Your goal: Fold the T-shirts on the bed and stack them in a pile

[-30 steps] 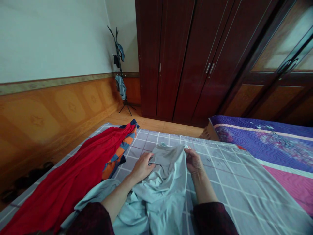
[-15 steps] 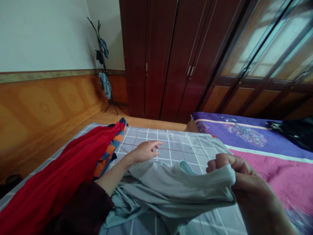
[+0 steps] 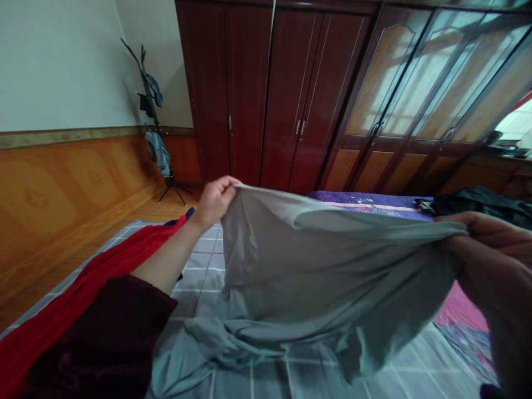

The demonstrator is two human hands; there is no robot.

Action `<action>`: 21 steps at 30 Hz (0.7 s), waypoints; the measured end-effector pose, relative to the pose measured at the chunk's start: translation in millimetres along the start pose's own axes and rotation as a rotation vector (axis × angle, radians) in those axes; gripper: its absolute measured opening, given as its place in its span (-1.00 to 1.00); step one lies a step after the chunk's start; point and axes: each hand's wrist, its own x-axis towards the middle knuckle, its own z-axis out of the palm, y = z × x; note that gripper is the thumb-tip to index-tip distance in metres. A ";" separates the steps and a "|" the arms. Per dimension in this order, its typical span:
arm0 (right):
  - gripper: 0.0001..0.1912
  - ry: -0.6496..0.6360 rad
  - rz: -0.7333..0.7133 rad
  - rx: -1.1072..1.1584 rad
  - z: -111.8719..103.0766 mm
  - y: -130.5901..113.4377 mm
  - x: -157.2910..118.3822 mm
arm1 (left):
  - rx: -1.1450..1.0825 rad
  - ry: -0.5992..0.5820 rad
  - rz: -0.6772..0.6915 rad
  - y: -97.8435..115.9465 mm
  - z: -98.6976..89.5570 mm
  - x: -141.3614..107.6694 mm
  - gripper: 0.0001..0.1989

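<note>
Nearest, a pale grey-green garment [image 3: 316,266] hangs lifted between both hands, its lower folds bunched on a grey checked sheet [image 3: 199,277]. At 3 o'clock, the right hand [image 3: 490,244] has its fingers curled closed over one edge; at 11 o'clock, the left hand [image 3: 215,202] pinches the opposite corner. Red cloth [image 3: 83,277] lies at 9 o'clock, a quilted purple bedspread [image 3: 366,198] at 1 o'clock, and a dark wooden wardrobe [image 3: 270,94] stands at 12 o'clock.

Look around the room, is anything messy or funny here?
Yes, a little: a dark crumpled cloth lies in a heap on the purple quilt, and a long red cloth sprawls across the checked sheet. They look dropped there, not folded or put away.
</note>
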 end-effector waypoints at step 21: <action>-0.75 -0.091 0.070 -0.177 69.6 117.3 -30.1 | 0.360 -0.836 -0.046 -7.9 52.1 -190.0 -0.75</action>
